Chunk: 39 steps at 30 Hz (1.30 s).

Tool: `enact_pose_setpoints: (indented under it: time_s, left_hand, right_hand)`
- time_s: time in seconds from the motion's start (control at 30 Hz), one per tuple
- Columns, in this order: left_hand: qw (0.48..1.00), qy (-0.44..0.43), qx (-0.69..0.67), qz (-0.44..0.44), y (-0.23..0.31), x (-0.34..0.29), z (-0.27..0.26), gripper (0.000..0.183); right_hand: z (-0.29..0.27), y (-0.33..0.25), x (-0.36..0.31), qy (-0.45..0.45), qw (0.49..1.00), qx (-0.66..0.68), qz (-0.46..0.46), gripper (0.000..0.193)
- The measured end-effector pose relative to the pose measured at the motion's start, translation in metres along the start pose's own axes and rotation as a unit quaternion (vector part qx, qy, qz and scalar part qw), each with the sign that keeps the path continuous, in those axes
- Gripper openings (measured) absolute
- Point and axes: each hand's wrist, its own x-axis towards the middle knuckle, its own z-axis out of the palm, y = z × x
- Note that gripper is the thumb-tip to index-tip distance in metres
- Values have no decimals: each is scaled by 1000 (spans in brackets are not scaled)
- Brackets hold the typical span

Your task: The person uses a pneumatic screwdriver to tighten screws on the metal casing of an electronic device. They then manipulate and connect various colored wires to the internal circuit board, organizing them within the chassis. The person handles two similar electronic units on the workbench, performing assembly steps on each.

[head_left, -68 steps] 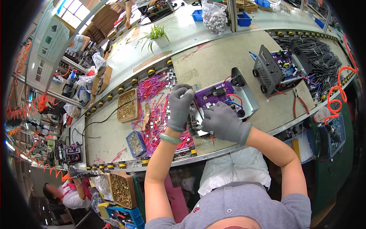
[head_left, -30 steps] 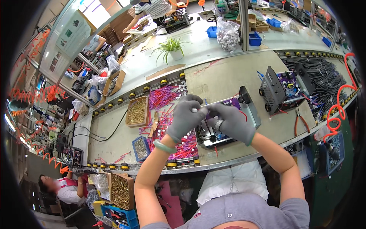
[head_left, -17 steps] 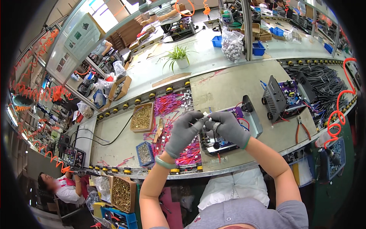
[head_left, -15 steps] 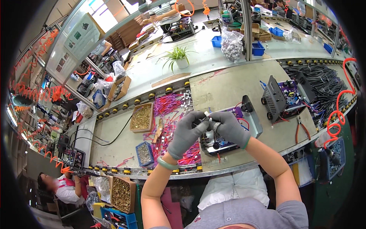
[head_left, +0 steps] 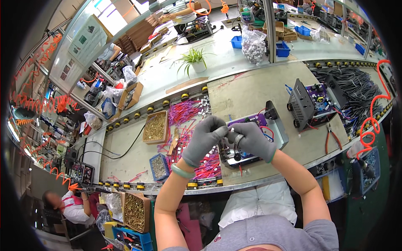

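Both hands wear grey gloves and meet above an open metal chassis (head_left: 279, 133) with a purple circuit board inside. The fingers of my left hand (head_left: 204, 141) are pinched together, tips close to the right hand's; whatever they hold is hidden. My right hand (head_left: 256, 142) is also closed, with a small white piece (head_left: 232, 130), perhaps a connector, at its fingertips. A silvery band (head_left: 238, 138) shows at the right fingers. Red wires (head_left: 268, 129) loop out of the chassis. To the left lie pink and purple wires (head_left: 184, 112) with white ends.
A second open unit (head_left: 301, 104) stands to the right, near red-handled pliers (head_left: 333, 139) and a heap of black cables (head_left: 360, 90). At left are a box of brass-coloured parts (head_left: 155, 127) and a blue bin (head_left: 159, 166). An orange coiled hose (head_left: 370, 125) hangs at right.
My left hand has shifted slightly up, its fingers more curled. The white piece now sits lower, by the right fingertips. The right hand has moved only a little.
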Motion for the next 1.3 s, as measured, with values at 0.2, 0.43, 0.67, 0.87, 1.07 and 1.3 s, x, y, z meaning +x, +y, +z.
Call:
enact_pose_setpoints:
  time_s: [0.2,0.43,0.67,0.87,1.07,1.3]
  left_hand:
    - [983,67,134,109,-14,-3,5,10]
    - [986,86,140,39,-34,-6,4,41]
    - [966,-74,-178,-174,-50,-16,-8,56]
    - [968,-62,-174,-169,-57,-17,-7,57]
    - [970,-43,-165,-175,-45,-19,-1,57]
    - [968,-30,-162,-187,-43,-19,-1,52]
  right_hand:
    - [-3,2,3,28,997,43,50,17]
    - [-2,17,13,8,918,-395,-34,9]
    - [10,14,37,-145,806,-572,-45,11]
    - [4,-7,43,-222,793,-567,14,12]
    - [6,-5,45,-258,779,-571,41,16]
    - [11,18,27,-155,810,-563,-59,12]
